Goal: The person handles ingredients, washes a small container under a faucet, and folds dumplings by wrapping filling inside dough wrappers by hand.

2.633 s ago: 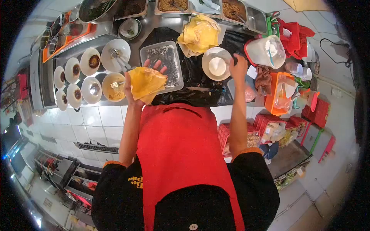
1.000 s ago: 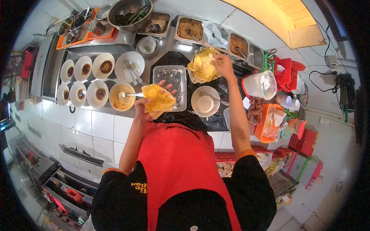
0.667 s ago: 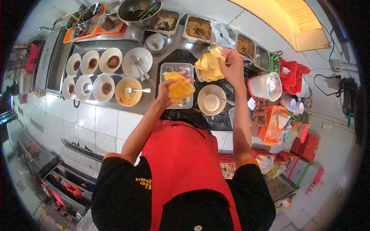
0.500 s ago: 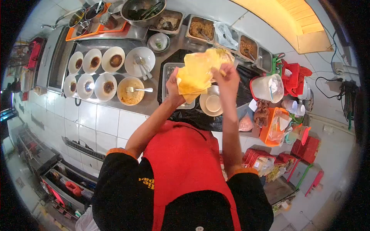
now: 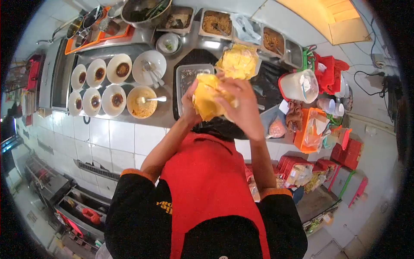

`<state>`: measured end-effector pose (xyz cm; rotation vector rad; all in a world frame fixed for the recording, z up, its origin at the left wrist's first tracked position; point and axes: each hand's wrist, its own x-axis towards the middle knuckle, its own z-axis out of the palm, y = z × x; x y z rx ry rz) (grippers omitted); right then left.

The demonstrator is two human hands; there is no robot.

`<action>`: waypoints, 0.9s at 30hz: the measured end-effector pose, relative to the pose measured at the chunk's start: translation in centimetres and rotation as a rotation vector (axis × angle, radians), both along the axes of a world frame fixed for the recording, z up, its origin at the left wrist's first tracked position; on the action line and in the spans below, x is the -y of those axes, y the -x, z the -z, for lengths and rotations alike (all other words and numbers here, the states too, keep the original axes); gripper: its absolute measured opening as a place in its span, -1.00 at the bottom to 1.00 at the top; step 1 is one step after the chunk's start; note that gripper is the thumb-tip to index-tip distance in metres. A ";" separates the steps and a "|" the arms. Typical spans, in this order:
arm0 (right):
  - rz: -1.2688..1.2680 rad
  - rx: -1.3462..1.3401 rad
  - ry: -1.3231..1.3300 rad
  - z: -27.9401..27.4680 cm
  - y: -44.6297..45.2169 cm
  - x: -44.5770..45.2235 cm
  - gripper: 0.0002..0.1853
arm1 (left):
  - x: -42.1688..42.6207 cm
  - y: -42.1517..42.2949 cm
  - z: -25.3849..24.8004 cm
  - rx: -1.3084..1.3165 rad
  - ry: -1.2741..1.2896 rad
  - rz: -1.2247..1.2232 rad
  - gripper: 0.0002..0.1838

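My left hand [image 5: 189, 101] is closed around the left edge of thin yellow sheets that look like wonton wrappers [image 5: 205, 101]. From the other side, my right hand [image 5: 241, 103] reaches over the same wrappers, its fingers curled on their right part, partly covering them. Just beyond my hands lies a larger loose pile of yellow wrappers [image 5: 238, 62], pinkish in places. Beside my left hand, a pale rectangular tray [image 5: 182, 74] rests on black plastic. What lies under my hands is mostly hidden.
Several white bowls with dark sauce [image 5: 116, 100] stand at left, next to a bowl holding a fork [image 5: 140, 108] and one with cutlery [image 5: 140, 64]. Metal food pans [image 5: 215, 23] line the back. A white tub [image 5: 302, 86] and an orange basket [image 5: 302, 134] are at right.
The wrappers have come down and nearer my body, apart from the pile behind, which now shows more fully. My right hand has moved left and over them. The pale bowl below is now covered.
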<state>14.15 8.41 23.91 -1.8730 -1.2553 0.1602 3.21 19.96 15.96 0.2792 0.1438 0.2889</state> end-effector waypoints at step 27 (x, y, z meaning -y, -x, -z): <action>0.055 -0.369 -0.163 2.9 2.1 -0.7 -0.81 | 0.4 1.3 2.4 0.144 0.291 0.012 -0.17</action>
